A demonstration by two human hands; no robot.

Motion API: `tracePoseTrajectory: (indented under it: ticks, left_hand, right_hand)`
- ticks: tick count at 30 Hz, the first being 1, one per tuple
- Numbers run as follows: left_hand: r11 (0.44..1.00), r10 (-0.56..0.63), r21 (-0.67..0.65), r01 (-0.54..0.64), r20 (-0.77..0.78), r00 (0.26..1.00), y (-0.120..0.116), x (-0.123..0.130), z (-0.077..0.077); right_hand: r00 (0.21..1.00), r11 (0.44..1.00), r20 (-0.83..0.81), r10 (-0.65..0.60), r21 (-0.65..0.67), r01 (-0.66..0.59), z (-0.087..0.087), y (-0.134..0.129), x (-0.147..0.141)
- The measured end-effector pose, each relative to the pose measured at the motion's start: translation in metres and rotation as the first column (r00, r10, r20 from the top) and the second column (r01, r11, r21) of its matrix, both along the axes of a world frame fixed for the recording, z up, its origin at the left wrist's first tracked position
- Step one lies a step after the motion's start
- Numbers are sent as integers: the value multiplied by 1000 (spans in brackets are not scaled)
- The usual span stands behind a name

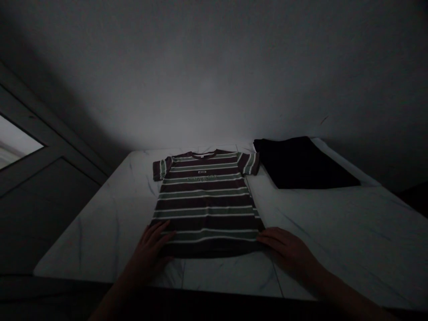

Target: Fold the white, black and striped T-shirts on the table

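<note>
A short-sleeved T-shirt [205, 203] with dark maroon, green and white stripes lies front side up on the table, its collar toward the wall. Small light lettering crosses its chest. My left hand [152, 247] rests on the lower left corner of the shirt, fingers spread, with the thumb just below the hem. At the opposite lower corner, my right hand [284, 245] touches the side edge with its fingers stretched out; its thumb is hidden. A slight ripple runs across the cloth near the hem.
Folded black cloth [304, 165] lies at the back right, beside the right sleeve, with something pale along its far edge. The white marbled table [110, 214] meets a plain grey wall [200, 80]. A framed door or panel [40, 165] stands at the left. Light is dim.
</note>
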State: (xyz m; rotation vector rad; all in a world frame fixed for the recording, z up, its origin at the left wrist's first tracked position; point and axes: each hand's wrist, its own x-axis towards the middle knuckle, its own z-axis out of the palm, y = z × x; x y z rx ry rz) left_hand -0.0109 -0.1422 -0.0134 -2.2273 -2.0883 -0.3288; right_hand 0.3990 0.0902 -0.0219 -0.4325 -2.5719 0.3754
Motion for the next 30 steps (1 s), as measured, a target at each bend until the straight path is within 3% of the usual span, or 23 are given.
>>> tracePoseTrajectory:
  ticks: [5, 7, 12, 15, 18, 21, 24, 27, 30]
  left_hand:
    - [990, 66, 129, -63, -19, 998, -32, -27, -1]
    - [978, 76, 196, -66, -43, 996, -39, -33, 2]
    - [969, 150, 202, -141, -33, 988, -36, -32, 21]
    - [919, 353, 173, -355, 43, 935, -21, -12, 29]
    - [867, 482, 90, -490, 96, 871, -6, 13, 25]
    - [866, 484, 33, -499, 194, 853, 0, 28, 13]
    - [851, 490, -4, -526, 370, 790, 0, 28, 7]
    - [863, 461, -42, -503, 471, 752, -2, 20, 10]
    - [874, 450, -73, -481, 497, 742, -8, 6, 15]
  right_hand:
    - [957, 963, -109, -270, -33, 268, 2, -5, 9]
    - [954, 956, -61, -293, 1, 293, 3, -6, 10]
    - [977, 992, 172, -127, 31, 123, 23, -4, 8]
    - [961, 999, 272, -43, 14, 41, 39, 2, 2]
    - [947, 1000, 319, -28, -4, 31, 48, 12, -12]
    - [955, 994, 281, -91, -27, 102, 47, 16, -43]
    - [961, 989, 240, -140, -3, 145, 38, 12, -84]
    - [945, 1000, 328, -14, -6, 17, 29, 6, -110]
    - [894, 977, 393, 214, -76, -200, 27, 0, -102]
